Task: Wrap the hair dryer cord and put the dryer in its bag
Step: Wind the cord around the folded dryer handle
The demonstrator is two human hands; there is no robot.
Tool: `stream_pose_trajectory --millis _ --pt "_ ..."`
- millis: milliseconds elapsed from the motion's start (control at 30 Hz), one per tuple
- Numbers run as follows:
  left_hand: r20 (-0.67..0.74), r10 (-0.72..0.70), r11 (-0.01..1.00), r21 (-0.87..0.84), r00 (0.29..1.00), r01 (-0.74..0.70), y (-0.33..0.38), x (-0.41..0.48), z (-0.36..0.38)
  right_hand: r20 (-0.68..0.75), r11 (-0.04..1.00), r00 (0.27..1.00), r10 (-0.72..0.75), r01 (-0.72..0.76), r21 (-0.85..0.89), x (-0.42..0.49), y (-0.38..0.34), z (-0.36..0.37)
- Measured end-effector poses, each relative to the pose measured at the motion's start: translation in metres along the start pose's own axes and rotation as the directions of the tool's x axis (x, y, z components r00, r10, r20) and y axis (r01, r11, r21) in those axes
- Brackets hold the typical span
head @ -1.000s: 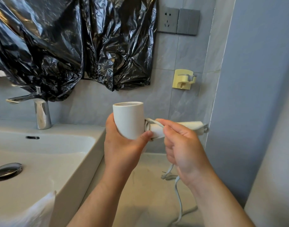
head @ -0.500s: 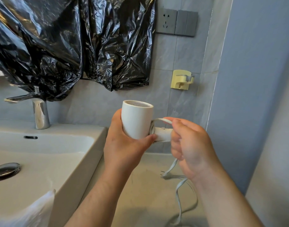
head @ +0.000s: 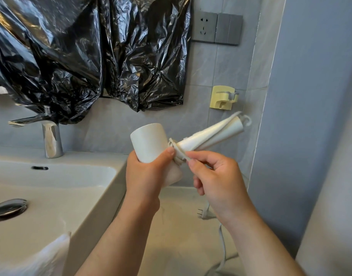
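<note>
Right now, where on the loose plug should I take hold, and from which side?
I would pinch the plug by its white body, coming from the right: its prongs point left, so you stay off the metal. The right hand is nearest, though it pinches the cord now.

**Q:** What carries everything here?

**A:** In front of me, a pale beige stone counter (head: 181, 236) runs back to a grey tiled wall. A white rectangular ceramic basin (head: 91, 158) sits on its left part.

**Q:** What rests on them?

**A:** An upright chrome tap (head: 51, 142) stands on the basin's back ledge, and a round chrome drain stopper (head: 8, 208) sits in the bowl. A blurred white cloth (head: 51, 253) drapes over the near edge. On the counter's right part lie a white two-pin plug (head: 203, 212) and a flat white power cord (head: 223, 248).
</note>
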State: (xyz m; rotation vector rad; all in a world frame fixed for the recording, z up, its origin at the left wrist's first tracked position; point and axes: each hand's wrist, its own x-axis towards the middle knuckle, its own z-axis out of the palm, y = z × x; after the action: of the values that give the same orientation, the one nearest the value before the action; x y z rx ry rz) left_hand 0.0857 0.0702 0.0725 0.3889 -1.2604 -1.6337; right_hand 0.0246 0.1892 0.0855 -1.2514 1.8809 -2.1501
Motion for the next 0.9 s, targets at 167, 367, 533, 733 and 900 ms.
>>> stream_pose_trajectory --millis 167,367,533,733,900 --pt "0.173 -0.222 0.974 -0.011 0.960 0.227 0.007 0.001 -0.008 -0.021 0.995 0.996 0.091 -0.090 0.040 0.004 0.010 -0.001" --pt "0.302 -0.326 0.939 0.212 0.896 0.270 0.013 0.004 -0.016 0.193 0.998 0.980 0.043 -0.032 -0.062 0.009 0.009 -0.014" --pt "0.298 -0.370 0.919 0.256 0.880 0.300 0.010 0.005 -0.017 0.224 0.988 0.968 0.117 -0.090 -0.126 0.010 0.014 -0.018" --pt "0.485 -0.269 0.959 0.214 0.832 0.185 0.012 0.008 -0.027 0.249 0.959 0.962 0.111 -0.038 -0.280 0.006 0.008 -0.028" --pt "0.607 -0.187 0.945 0.327 0.773 -0.029 0.020 0.013 -0.037 0.569 0.970 0.818 0.086 0.061 -0.234 0.004 0.009 -0.052"
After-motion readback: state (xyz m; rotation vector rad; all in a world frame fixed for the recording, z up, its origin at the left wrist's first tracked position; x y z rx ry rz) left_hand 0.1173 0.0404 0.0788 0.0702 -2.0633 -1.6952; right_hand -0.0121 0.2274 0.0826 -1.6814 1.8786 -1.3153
